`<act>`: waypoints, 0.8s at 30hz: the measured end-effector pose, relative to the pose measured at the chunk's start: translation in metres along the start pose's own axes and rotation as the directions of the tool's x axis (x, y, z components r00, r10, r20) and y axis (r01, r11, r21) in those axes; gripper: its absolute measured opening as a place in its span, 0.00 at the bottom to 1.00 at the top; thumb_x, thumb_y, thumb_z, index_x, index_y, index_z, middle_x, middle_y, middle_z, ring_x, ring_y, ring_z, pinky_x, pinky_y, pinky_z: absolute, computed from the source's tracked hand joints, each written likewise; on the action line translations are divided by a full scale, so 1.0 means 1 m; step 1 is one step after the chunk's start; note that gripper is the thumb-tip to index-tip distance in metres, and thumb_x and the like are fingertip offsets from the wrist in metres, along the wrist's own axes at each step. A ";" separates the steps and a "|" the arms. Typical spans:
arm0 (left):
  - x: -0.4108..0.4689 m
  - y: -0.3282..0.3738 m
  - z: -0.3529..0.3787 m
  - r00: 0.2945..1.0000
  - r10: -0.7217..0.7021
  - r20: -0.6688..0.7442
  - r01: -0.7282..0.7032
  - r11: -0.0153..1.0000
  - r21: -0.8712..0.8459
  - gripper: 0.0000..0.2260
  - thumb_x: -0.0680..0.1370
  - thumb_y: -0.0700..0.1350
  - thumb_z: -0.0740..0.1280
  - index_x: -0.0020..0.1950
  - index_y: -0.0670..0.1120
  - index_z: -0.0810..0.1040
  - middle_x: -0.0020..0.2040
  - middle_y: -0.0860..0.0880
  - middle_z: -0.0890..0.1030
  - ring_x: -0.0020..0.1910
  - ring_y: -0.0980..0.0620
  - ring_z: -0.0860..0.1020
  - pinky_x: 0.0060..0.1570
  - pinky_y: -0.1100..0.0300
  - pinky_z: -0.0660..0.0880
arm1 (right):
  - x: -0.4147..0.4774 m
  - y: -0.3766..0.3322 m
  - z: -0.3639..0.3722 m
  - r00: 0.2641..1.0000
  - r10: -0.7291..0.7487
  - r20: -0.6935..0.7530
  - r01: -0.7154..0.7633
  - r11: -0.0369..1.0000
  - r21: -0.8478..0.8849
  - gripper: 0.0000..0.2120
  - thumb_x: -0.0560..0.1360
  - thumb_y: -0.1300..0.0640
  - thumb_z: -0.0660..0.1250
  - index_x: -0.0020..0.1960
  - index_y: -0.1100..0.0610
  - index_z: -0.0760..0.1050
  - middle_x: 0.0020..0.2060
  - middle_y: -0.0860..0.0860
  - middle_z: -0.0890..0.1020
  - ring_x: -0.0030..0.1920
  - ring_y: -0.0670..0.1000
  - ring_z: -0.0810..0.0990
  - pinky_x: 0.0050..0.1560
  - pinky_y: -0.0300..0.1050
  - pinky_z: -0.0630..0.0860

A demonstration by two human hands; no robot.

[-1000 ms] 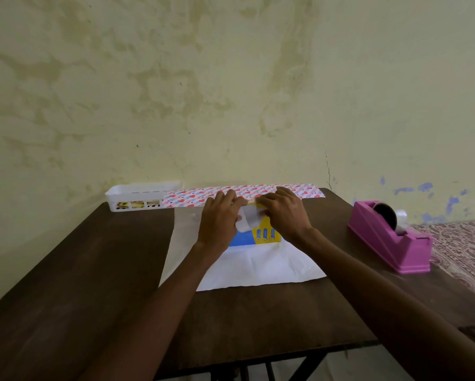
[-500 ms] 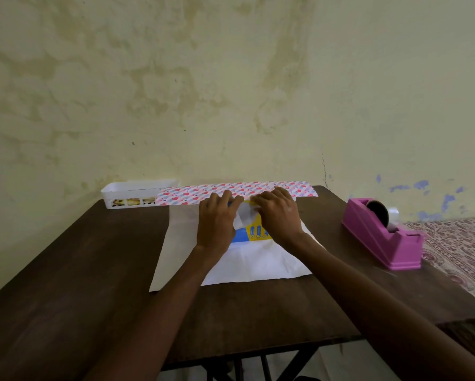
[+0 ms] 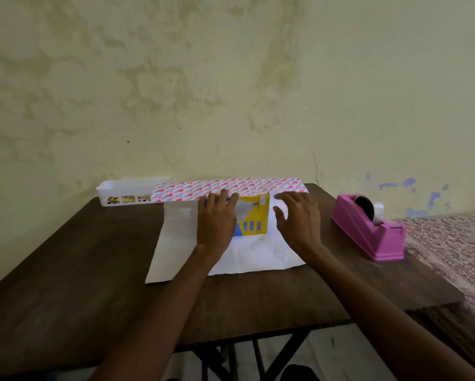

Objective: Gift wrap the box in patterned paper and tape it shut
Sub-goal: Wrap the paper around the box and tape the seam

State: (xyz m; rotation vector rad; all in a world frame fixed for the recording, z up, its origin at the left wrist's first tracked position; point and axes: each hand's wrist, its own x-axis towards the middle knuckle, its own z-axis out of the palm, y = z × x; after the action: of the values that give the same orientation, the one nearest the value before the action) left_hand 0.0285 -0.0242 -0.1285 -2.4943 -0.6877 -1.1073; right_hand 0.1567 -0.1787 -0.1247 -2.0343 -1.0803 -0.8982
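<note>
Yellow-and-blue cardboard box (image 3: 251, 219) sits unwrapped on white-backed patterned paper (image 3: 258, 259), your left hand (image 3: 217, 220) flat on it, right hand (image 3: 299, 224) spread just beside; folding, taping remain.

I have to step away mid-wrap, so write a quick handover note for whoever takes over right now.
Left hand: lies flat on the box, pinning it.
Right hand: open, holds nothing, over the paper beside the box.
Wrapping paper: spread on the table, white side up, far edge curled showing the pattern.
Tape dispenser: on the right, untouched.
Done: box placed on paper.
Left: fold the paper over, tape the seam, close both ends.
</note>
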 end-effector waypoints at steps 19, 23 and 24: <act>-0.022 0.012 0.018 0.999 -0.017 -0.051 0.017 1.000 -0.009 0.32 0.73 0.58 0.67 0.71 0.40 0.67 0.66 0.36 0.70 0.67 0.33 0.66 0.73 0.37 0.50 | -0.052 0.114 -0.061 0.830 0.555 -0.056 -0.524 0.740 -0.423 0.32 0.67 0.55 0.74 0.67 0.56 0.65 0.68 0.59 0.67 0.69 0.65 0.64 0.68 0.64 0.62; -0.025 0.015 0.021 0.998 -0.022 -0.065 0.020 0.999 -0.032 0.32 0.74 0.57 0.66 0.72 0.40 0.65 0.68 0.36 0.68 0.70 0.33 0.64 0.73 0.38 0.49 | -0.057 0.129 -0.073 0.716 0.698 -0.018 -0.686 0.697 -0.210 0.34 0.69 0.59 0.72 0.71 0.55 0.59 0.68 0.61 0.65 0.65 0.65 0.69 0.61 0.62 0.72; -0.025 0.016 0.021 0.998 -0.027 -0.056 0.025 0.999 -0.034 0.32 0.74 0.57 0.66 0.72 0.40 0.65 0.68 0.36 0.68 0.70 0.34 0.63 0.73 0.38 0.49 | -0.059 0.133 -0.076 0.696 0.718 0.004 -0.710 0.688 -0.151 0.33 0.69 0.59 0.72 0.70 0.54 0.60 0.65 0.60 0.68 0.61 0.63 0.72 0.58 0.60 0.74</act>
State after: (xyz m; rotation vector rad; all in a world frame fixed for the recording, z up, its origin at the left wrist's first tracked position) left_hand 0.0350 -0.0350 -0.1625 -2.4778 -0.6935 -1.2037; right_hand 0.2272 -0.3222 -0.1605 -2.3297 -0.1629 -0.4913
